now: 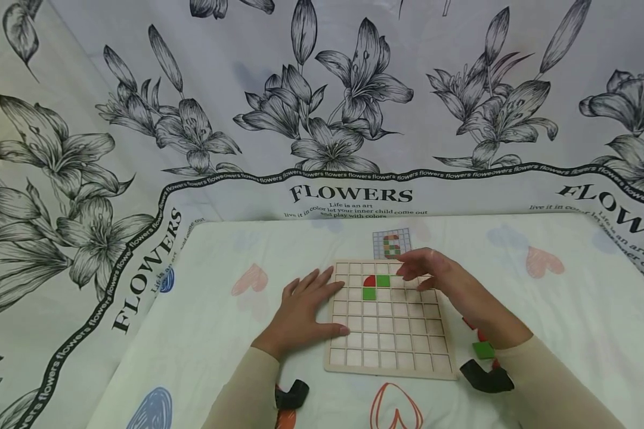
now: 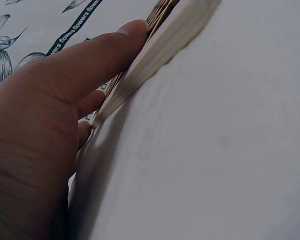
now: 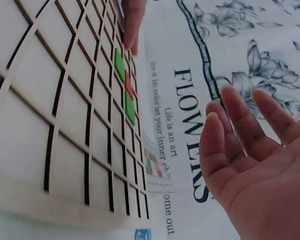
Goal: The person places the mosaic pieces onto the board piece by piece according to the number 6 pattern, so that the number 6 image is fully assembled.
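At the near edge of the white tablecloth (image 1: 204, 310), a red outlined heart (image 1: 372, 411) is printed in the middle and a blue heart (image 1: 152, 408) on the left. Beige sleeves (image 1: 247, 384) reach in from both near corners, with a black device (image 1: 295, 394) beside the left sleeve and another beside the right.

The wooden grid board (image 1: 354, 374) lies flat on the cloth between the arms. To its right, a loose green tile (image 1: 483, 350) and several red pieces (image 1: 481, 335) sit near the right forearm, which partly hides them.

The person's left hand (image 1: 303, 310) rests at the board's left side, the thumb spread wide from the other fingers. The thumb touches the rim; the grip is wide, steadying the board rather than closing round it.

In the board's far part, 3 pieces fill cells: a red quarter-circle (image 1: 370, 281), 1 green square (image 1: 383, 280) just to its right, and 1 green square (image 1: 369, 294) on its near side.

The right hand (image 1: 432, 275) is over the far right part, fingers loosely bent, thumb apart, palm bare.

Just beyond the far rim lies a pattern card (image 1: 378, 244) with a coloured figure. Farthest back hangs a flower-printed curtain (image 1: 333, 89) lettered "FLOWERS".
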`<state>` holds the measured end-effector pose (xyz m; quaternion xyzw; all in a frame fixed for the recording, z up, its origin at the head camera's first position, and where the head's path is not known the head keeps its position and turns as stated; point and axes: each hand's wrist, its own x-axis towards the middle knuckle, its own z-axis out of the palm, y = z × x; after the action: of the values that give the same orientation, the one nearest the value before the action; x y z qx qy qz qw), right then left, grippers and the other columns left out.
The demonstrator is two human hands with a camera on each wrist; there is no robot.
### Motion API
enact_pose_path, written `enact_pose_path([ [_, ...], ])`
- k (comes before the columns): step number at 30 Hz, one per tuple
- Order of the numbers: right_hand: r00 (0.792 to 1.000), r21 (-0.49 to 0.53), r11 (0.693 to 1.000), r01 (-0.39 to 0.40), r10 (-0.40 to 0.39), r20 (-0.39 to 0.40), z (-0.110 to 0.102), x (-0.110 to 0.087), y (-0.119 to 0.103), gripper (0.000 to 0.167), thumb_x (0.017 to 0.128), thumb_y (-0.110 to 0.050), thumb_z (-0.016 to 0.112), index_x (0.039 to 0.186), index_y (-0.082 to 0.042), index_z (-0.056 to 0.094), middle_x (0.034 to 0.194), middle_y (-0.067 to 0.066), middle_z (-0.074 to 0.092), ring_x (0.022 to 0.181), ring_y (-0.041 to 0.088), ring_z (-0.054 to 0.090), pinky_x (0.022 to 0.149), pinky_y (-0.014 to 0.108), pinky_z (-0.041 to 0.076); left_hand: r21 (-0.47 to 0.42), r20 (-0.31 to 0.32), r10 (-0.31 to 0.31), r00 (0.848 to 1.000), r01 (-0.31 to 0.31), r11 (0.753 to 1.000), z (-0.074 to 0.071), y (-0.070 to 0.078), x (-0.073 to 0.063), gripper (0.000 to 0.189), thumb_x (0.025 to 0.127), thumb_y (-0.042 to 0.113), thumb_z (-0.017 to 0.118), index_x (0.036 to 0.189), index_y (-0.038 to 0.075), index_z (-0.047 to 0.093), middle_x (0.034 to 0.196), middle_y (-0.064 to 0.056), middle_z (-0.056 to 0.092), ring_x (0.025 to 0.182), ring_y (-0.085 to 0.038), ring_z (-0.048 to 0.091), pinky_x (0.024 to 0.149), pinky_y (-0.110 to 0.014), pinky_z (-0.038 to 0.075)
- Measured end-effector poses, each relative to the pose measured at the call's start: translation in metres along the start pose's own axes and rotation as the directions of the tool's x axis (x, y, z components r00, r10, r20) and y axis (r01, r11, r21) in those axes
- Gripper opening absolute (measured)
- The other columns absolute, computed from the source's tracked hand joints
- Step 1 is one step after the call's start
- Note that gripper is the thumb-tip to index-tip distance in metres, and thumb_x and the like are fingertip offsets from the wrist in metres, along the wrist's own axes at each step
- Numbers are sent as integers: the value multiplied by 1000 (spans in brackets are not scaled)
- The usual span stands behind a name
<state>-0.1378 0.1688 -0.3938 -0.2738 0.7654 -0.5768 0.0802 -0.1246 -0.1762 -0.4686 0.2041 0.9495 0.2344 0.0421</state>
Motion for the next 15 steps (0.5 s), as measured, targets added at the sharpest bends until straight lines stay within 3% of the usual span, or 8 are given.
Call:
enact_pose_path([
  [9,1000,-4,1000,-4,3,-19,-18,-22,3,60,119,-44,20,154,-8,55,138,18,61,128,36,58,101,37,53,15,-4,2,1000,-2,1000,1,-1,1,94,84,81,73,164,37,52,178,15,22,164,-15,12,127,-53,6],
  [15,999,-37,999,-6,4,-39,-28,-36,7,58,119,-40,23,154,-4,53,136,18,61,125,34,59,101,32,51,14,-7,5,1000,-5,1000,2,-2,1,95,84,83,72,164,36,51,178,15,22,164,-15,12,127,-54,7],
])
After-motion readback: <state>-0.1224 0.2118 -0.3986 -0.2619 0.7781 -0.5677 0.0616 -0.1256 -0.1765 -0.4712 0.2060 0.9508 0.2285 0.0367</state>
